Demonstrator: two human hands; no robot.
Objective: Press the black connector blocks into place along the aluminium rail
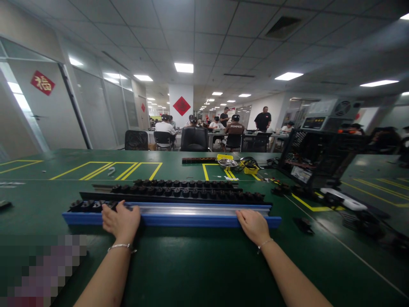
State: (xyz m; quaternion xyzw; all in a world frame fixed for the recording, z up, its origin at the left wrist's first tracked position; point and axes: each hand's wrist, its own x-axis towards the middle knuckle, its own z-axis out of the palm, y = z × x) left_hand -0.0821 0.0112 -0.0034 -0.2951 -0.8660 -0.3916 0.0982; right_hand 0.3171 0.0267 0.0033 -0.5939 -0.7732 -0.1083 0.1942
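A long blue strip [191, 221] lies across the green table in front of me, with a silver metal rail [198, 209] on top of it. My left hand [120, 221] rests on the strip's left part, fingers curled over the rail beside several black parts [89, 205]. My right hand [254, 224] lies on the right part, fingers bent over the rail's edge. Behind the strip lie two more black rails [179, 192] filled with rows of black parts.
A black open computer case [315, 157] stands at the right, with a white device [343, 198] and cables in front of it. A metal bowl [227, 162] and yellow box [249, 169] sit further back. Several people sit at tables behind black chairs [194, 139].
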